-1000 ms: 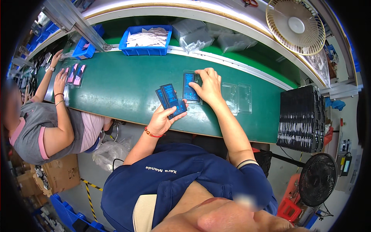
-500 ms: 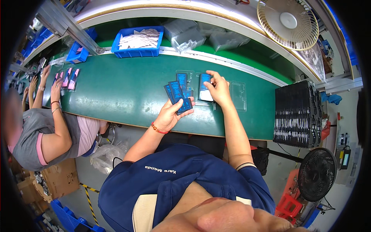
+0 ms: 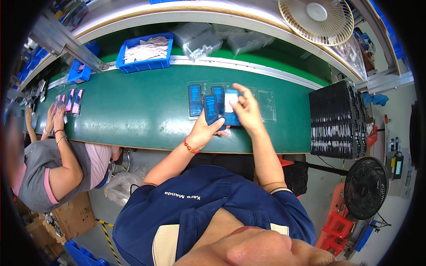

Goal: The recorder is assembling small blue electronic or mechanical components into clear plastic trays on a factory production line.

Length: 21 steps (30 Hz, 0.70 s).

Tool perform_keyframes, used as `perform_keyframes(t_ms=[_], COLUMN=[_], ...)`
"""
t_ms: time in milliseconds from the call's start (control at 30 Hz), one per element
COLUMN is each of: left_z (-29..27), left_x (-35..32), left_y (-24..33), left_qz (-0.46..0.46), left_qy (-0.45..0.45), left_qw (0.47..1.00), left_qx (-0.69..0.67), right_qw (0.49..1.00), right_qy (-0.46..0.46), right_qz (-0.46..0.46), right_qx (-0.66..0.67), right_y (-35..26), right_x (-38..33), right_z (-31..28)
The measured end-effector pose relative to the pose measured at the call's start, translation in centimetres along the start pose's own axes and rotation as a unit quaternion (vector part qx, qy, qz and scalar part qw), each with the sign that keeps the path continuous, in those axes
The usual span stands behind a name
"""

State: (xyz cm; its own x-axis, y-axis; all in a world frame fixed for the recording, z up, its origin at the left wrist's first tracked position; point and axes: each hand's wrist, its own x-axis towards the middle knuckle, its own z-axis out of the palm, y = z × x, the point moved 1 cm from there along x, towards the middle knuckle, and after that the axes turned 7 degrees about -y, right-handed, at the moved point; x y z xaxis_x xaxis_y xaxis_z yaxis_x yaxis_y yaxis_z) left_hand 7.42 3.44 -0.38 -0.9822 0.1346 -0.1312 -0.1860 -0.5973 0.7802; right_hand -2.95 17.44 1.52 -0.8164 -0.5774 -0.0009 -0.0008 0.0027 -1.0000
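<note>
My left hand (image 3: 205,131) is closed round a small stack of flat black phone batteries (image 3: 211,107) with blue print, held above the near part of the bench. Right beside it, my right hand (image 3: 247,111) pinches another black battery (image 3: 231,116), whose upper part shines white with glare. Beyond my hands lie clear plastic trays (image 3: 267,106) in a row. One battery (image 3: 194,98) rests in the leftmost tray, and a second battery (image 3: 217,91) sits in the tray to its right, partly hidden by the held ones.
On the green bench (image 3: 142,106), a blue bin (image 3: 144,66) of white slips stands at the back beside clear plastic boxes (image 3: 197,42). Stacked black trays (image 3: 337,119) rise at the right end. A co-worker (image 3: 53,164) handles pink-and-black pieces at the left. Two fans stand at the right.
My right hand has brought its battery nearer to my left hand. The fan of batteries in my left hand has narrowed, and a battery now shows in the leftmost tray. The view has shifted slightly.
</note>
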Motion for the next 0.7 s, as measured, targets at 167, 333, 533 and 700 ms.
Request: perform_keyframes(t_ms=[167, 333, 533, 700], left_z=[0.1, 0.1, 1.0, 2.9], left_x=[-0.7, -0.6, 1.5, 3.1], left_y=[0.7, 1.1, -0.4, 0.0], left_qz=[0.003, 0.014, 0.018, 0.064], left_qy=[0.028, 0.027, -0.035, -0.075], left_qw=[0.999, 0.999, 0.998, 0.961], left_qx=[0.027, 0.03, 0.047, 0.256], right_qw=[0.964, 0.821, 0.968, 0.993], right_qy=[0.103, 0.155, 0.069, 0.088], right_qz=[0.015, -0.067, -0.087, -0.069], right_qx=[-0.244, -0.546, -0.224, 0.023], right_y=[0.4, 0.8, -0.7, 0.3], right_x=[0.5, -0.2, -2.1, -2.7], right_z=[-5.6, -4.5, -0.8, -2.8])
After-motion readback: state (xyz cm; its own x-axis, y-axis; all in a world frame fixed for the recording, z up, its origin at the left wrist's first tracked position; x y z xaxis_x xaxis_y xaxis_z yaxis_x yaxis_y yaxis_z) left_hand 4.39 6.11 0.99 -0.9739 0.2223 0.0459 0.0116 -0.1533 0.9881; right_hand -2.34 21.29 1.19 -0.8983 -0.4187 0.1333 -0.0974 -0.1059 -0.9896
